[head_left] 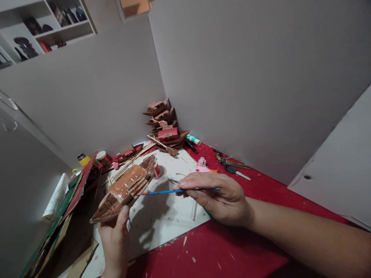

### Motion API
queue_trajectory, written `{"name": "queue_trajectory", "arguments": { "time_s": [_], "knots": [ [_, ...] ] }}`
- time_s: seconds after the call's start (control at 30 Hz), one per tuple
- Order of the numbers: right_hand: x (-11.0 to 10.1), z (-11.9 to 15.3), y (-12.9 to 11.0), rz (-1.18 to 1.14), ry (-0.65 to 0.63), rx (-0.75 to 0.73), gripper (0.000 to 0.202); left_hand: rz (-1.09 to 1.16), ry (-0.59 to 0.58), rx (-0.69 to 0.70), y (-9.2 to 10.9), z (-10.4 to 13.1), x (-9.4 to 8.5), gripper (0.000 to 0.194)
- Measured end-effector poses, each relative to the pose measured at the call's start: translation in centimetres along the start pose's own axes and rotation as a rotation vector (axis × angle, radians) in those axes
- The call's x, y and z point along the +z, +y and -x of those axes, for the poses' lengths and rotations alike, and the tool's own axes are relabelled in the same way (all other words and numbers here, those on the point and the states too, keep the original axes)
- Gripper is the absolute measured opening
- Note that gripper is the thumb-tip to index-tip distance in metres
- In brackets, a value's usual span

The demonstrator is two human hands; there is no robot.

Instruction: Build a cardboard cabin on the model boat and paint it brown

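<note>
My left hand (114,235) grips a brown model boat (127,183) from below, thumb on its near side. The boat is tilted, and its orange-brown cabin roof shines as if wet. Between the fingers of my right hand (217,195) lies a thin blue paintbrush (171,191), pointing left. Its dark tip is at the boat's side by the slatted part; whether it touches I cannot tell. A small red and white cup (157,169) stands partly hidden behind the boat. Beneath both hands is a white board (174,227) with the boat's shadow on it.
Several finished-looking model boats (168,135) are stacked in the corner. Thin sticks (127,166) and another boat (129,152) lie at the back left. Cardboard sheets (66,204) lean at left. Keys (232,169) and a green-white tube (193,139) rest on the red tabletop (185,255).
</note>
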State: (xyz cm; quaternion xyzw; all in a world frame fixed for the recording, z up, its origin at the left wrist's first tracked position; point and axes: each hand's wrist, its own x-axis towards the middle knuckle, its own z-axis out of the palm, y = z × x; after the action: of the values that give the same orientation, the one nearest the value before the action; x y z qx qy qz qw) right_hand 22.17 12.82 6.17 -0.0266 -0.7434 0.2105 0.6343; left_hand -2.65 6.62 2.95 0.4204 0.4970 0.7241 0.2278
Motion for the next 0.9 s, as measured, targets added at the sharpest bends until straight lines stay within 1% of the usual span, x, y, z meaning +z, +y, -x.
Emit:
{"name": "queue_trajectory", "arguments": {
  "time_s": [0.07, 0.17, 0.23, 0.27, 0.33, 0.43, 0.5, 0.6, 0.77, 0.8, 0.9],
  "knots": [
    [-0.20, -0.03, 0.24, 0.047, 0.016, -0.003, 0.041, 0.003, 0.011, -0.002, -0.05, -0.02, 0.00, 0.062],
    [-0.51, -0.20, 0.26, 0.115, 0.099, 0.020, 0.039, 0.003, 0.031, -0.007, -0.04, -0.05, -0.02, 0.061],
    [-0.53, -0.29, 0.01, 0.107, 0.134, 0.048, 0.038, 0.010, 0.024, -0.004, 0.10, -0.03, 0.04, 0.060],
    [-0.46, -0.32, -0.15, 0.085, 0.129, 0.057, 0.038, 0.011, 0.017, -0.003, 0.19, -0.01, 0.10, 0.060],
    [-0.20, -0.33, -0.44, 0.035, 0.078, 0.049, 0.039, 0.007, 0.007, -0.001, 0.36, 0.02, 0.21, 0.060],
    [0.19, -0.33, -0.56, 0.003, -0.016, -0.020, 0.039, -0.026, 0.012, 0.000, 0.44, 0.03, 0.24, 0.060],
    [0.23, -0.35, -0.43, 0.023, -0.044, -0.049, 0.038, -0.046, 0.019, 0.007, 0.37, 0.00, 0.15, 0.061],
    [-0.10, -0.42, -0.20, 0.056, -0.029, -0.038, 0.039, -0.043, 0.030, 0.010, 0.22, -0.06, -0.01, 0.062],
    [-0.58, -0.45, -0.50, 0.087, 0.106, 0.028, 0.037, 0.013, 0.026, 0.003, 0.24, -0.06, 0.01, 0.063],
    [-0.56, -0.44, -0.59, 0.069, 0.105, 0.040, 0.036, 0.012, 0.021, 0.002, 0.27, -0.05, 0.03, 0.062],
    [-0.35, -0.38, -0.64, 0.008, 0.043, 0.029, 0.037, -0.007, 0.015, -0.003, 0.33, -0.01, 0.09, 0.060]
  ]
}}
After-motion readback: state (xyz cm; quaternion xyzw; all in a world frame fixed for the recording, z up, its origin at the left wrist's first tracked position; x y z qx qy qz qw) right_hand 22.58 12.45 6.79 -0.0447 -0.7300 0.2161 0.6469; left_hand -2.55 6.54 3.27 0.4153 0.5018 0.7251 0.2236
